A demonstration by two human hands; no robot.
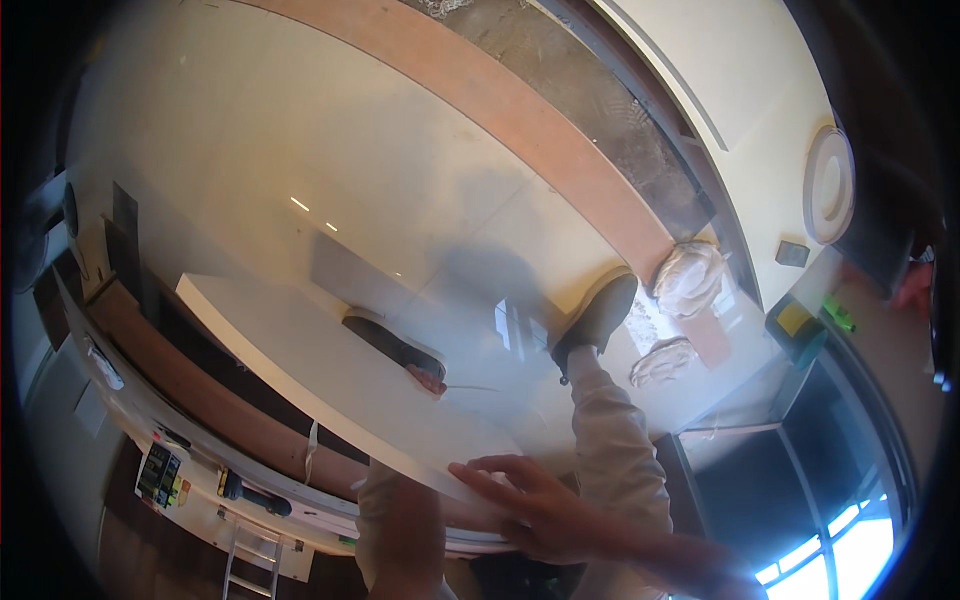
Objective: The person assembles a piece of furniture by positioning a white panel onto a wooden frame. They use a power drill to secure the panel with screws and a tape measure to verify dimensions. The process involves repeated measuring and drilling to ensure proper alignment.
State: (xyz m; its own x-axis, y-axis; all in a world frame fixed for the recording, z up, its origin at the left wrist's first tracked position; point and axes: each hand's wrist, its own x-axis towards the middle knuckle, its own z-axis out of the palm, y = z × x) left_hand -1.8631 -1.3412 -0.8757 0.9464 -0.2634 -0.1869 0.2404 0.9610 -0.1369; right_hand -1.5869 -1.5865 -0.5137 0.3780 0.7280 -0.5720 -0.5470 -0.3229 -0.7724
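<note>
A long white panel slants across my lap from the left toward my right hand. My left forearm passes beneath it, and the fingertips of my left hand curl up over its far edge beside my shoe. Most of that hand is hidden under the panel. My right hand grips the panel's near right end, with the fingers lying along its edge. Just past the left fingertips, a thin pale strand shows against the floor.
Glossy pale tiles cover the floor, bordered by an orange-pink strip. Crumpled whitish bags lie near my right shoe. A teal container is at the right. At lower left are a cordless tool and a ladder.
</note>
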